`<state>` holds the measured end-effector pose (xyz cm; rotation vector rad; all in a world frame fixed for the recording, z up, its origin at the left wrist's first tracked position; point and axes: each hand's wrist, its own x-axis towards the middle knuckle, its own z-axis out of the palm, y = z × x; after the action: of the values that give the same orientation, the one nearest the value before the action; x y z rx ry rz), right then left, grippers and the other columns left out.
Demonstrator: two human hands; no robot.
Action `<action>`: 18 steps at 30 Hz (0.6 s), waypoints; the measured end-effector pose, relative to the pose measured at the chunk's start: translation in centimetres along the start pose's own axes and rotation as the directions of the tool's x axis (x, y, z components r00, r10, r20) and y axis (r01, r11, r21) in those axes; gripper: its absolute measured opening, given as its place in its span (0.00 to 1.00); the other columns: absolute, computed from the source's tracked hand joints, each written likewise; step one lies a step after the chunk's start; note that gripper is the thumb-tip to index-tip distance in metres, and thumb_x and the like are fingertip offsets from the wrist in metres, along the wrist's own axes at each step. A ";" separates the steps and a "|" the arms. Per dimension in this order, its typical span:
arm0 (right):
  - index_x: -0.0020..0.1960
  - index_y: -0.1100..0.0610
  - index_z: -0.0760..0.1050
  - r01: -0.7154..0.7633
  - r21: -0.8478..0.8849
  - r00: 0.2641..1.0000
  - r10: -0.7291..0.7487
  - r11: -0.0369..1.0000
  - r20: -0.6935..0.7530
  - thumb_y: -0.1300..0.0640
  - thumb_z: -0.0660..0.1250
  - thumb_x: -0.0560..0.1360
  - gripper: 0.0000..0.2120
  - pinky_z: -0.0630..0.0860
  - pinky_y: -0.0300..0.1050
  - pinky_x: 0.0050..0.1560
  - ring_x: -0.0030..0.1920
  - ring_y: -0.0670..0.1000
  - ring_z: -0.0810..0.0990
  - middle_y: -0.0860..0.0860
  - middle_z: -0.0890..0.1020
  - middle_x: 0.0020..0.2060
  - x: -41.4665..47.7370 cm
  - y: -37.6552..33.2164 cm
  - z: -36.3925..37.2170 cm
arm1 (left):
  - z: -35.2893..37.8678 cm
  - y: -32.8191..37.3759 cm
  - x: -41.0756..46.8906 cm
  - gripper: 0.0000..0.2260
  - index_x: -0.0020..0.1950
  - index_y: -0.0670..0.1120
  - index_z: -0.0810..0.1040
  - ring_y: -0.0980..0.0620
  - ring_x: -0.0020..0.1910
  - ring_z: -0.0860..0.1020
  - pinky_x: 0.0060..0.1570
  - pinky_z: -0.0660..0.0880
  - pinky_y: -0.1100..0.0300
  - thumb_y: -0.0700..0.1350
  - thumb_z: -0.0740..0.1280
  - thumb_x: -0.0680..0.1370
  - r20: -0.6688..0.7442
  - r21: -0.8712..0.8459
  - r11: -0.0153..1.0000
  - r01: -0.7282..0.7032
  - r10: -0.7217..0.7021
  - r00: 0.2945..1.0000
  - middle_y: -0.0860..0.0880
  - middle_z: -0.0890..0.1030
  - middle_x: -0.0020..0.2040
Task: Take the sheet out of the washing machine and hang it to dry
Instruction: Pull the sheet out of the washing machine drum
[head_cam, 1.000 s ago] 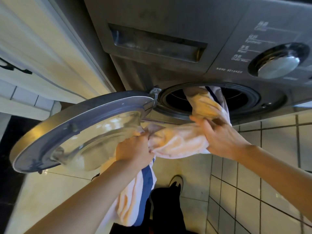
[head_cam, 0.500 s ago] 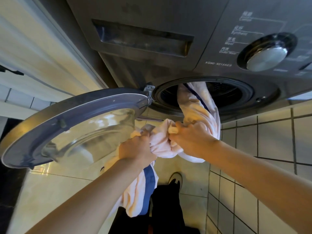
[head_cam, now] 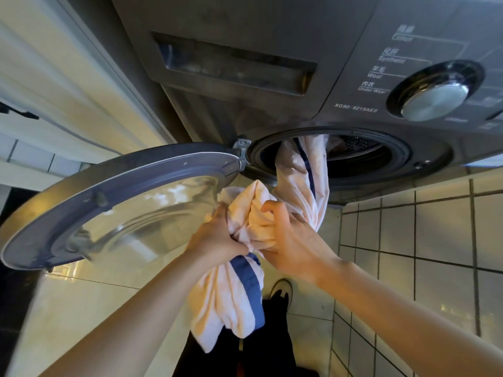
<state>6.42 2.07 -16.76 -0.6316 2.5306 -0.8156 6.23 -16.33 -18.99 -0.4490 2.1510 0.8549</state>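
Before the washing machine (head_cam: 272,112): sheet (head_cam: 254,216) tight in left hand (head_cam: 215,238) and right hand (head_cam: 295,242).

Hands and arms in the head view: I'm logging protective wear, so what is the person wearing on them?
Nothing that shows. The bare left hand and bare right hand have no gloves, rings or watch; the left forearm and right forearm are uncovered to the frame's edge, no sleeve in view.
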 end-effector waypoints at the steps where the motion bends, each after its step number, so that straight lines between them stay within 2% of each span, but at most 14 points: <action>1: 0.64 0.48 0.50 -0.007 0.030 1.000 0.007 1.000 -0.016 0.52 0.70 0.72 0.31 0.75 0.49 0.52 0.58 0.61 0.73 0.57 0.72 0.62 0.0 -0.1 0.0 | -0.1 0.1 0.0 0.44 0.73 0.54 0.57 0.48 0.58 0.74 0.58 0.75 0.50 0.49 0.76 0.63 0.029 -0.074 0.997 0.019 -0.017 0.999 0.51 0.75 0.60; 3: 0.61 0.47 0.51 0.019 0.073 0.997 -0.014 0.997 -0.075 0.52 0.71 0.72 0.31 0.72 0.44 0.48 0.53 0.58 0.76 0.58 0.77 0.54 0.1 -0.4 0.0 | -0.1 0.6 -0.3 0.43 0.74 0.51 0.58 0.47 0.61 0.73 0.62 0.73 0.48 0.47 0.74 0.62 0.078 -0.257 0.964 0.075 -0.057 0.995 0.49 0.73 0.63; 4: 0.60 0.48 0.52 0.041 0.085 0.994 -0.032 0.996 -0.104 0.54 0.72 0.72 0.30 0.70 0.42 0.46 0.49 0.58 0.78 0.57 0.79 0.50 0.1 -0.5 0.1 | -0.1 0.9 -0.5 0.42 0.73 0.49 0.60 0.46 0.61 0.74 0.62 0.72 0.47 0.47 0.72 0.61 0.097 -0.365 0.926 0.098 -0.066 0.993 0.47 0.74 0.62; 7: 0.60 0.50 0.53 0.079 0.119 0.988 -0.062 0.990 -0.141 0.63 0.70 0.70 0.30 0.69 0.42 0.42 0.40 0.57 0.79 0.53 0.79 0.42 0.2 -0.4 0.3 | -0.5 1.5 -1.3 0.38 0.69 0.43 0.67 0.49 0.51 0.79 0.60 0.74 0.50 0.48 0.73 0.61 0.223 -0.675 0.714 0.183 -0.039 0.974 0.42 0.80 0.46; 8: 0.60 0.50 0.53 0.070 0.153 0.990 -0.050 0.986 -0.132 0.64 0.69 0.70 0.30 0.69 0.41 0.40 0.38 0.54 0.78 0.50 0.77 0.39 0.2 -0.2 0.3 | -0.6 1.7 -1.5 0.37 0.68 0.43 0.69 0.50 0.51 0.81 0.60 0.74 0.53 0.51 0.75 0.62 0.283 -0.731 0.647 0.216 -0.001 0.959 0.44 0.83 0.46; 10: 0.61 0.48 0.53 0.045 0.236 0.994 -0.021 0.971 -0.106 0.61 0.70 0.71 0.30 0.72 0.40 0.35 0.36 0.48 0.77 0.47 0.75 0.37 0.3 0.0 0.2 | -0.5 2.1 -1.5 0.43 0.71 0.46 0.68 0.49 0.58 0.80 0.64 0.72 0.52 0.60 0.79 0.60 0.331 -0.745 0.613 0.263 -0.003 0.944 0.46 0.82 0.58; 12: 0.61 0.47 0.52 0.069 0.294 0.994 -0.040 0.953 -0.104 0.58 0.71 0.71 0.31 0.76 0.39 0.37 0.39 0.45 0.79 0.48 0.77 0.41 0.2 0.0 0.2 | 0.2 2.5 -1.4 0.54 0.74 0.48 0.61 0.47 0.62 0.77 0.65 0.71 0.49 0.67 0.79 0.55 0.243 -0.685 0.675 0.273 -0.141 0.960 0.46 0.77 0.64; 14: 0.61 0.46 0.52 0.089 0.333 0.992 -0.051 0.939 -0.119 0.57 0.73 0.71 0.32 0.78 0.43 0.40 0.43 0.47 0.81 0.51 0.77 0.47 -0.1 -0.1 0.4 | 0.7 2.9 -1.4 0.56 0.73 0.50 0.60 0.47 0.61 0.77 0.63 0.73 0.48 0.68 0.78 0.52 0.133 -0.667 0.693 0.275 -0.252 0.958 0.47 0.77 0.63; 16: 0.61 0.46 0.52 0.077 0.366 0.993 -0.039 0.928 -0.110 0.56 0.73 0.71 0.33 0.79 0.46 0.41 0.44 0.48 0.81 0.51 0.76 0.50 -0.5 0.2 0.4 | 1.0 3.1 -1.4 0.52 0.70 0.50 0.64 0.48 0.56 0.79 0.59 0.76 0.49 0.66 0.79 0.51 0.079 -0.711 0.658 0.248 -0.275 0.958 0.48 0.79 0.59; 18: 0.62 0.47 0.52 0.059 0.393 0.996 -0.028 0.918 -0.085 0.54 0.74 0.71 0.33 0.79 0.46 0.45 0.50 0.47 0.81 0.50 0.75 0.56 -0.9 0.6 0.2 | 0.9 2.9 -1.5 0.47 0.66 0.49 0.69 0.49 0.53 0.81 0.56 0.78 0.48 0.63 0.79 0.51 0.035 -0.735 0.645 0.209 -0.272 0.962 0.49 0.81 0.56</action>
<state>7.05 2.91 -17.12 -0.5289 2.3201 -1.3452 6.04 -13.52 -17.07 -1.1681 1.6610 1.5573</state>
